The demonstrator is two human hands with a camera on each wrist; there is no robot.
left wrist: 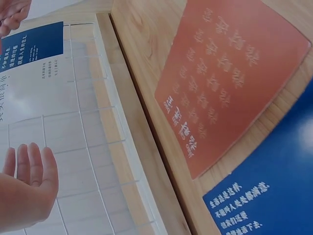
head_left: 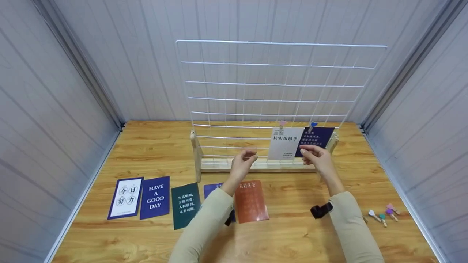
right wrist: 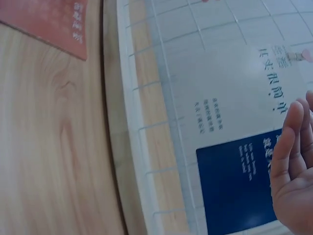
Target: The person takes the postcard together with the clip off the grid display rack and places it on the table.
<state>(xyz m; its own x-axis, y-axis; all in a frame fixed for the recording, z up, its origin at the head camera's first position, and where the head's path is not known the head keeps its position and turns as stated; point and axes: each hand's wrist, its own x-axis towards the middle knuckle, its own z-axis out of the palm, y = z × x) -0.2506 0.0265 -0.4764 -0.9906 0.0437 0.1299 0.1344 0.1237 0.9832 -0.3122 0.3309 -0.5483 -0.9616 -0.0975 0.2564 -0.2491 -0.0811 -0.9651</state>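
Observation:
Two cards hang side by side low on a white wire grid [head_left: 270, 100]. The white card [head_left: 285, 146] is held by a pink heart clip [head_left: 282, 124], the dark blue card [head_left: 318, 136] by a blue heart clip [head_left: 313, 125]. My left hand [head_left: 242, 164] hovers left of the white card with loosely bent fingers and holds nothing. Before the blue card is my right hand [head_left: 317, 157], its fingers relaxed; in the right wrist view the hand [right wrist: 296, 171] covers part of that card and nothing shows in it. Whether it touches the card is unclear.
On the wooden table lie an orange card [head_left: 252, 202], a blue card partly behind my left sleeve, a green card [head_left: 185, 204], a purple card [head_left: 155, 197] and a white-centred card [head_left: 126, 197]. Several heart clips [head_left: 382, 216] lie at right. The grid stands in a wooden base [head_left: 241, 168].

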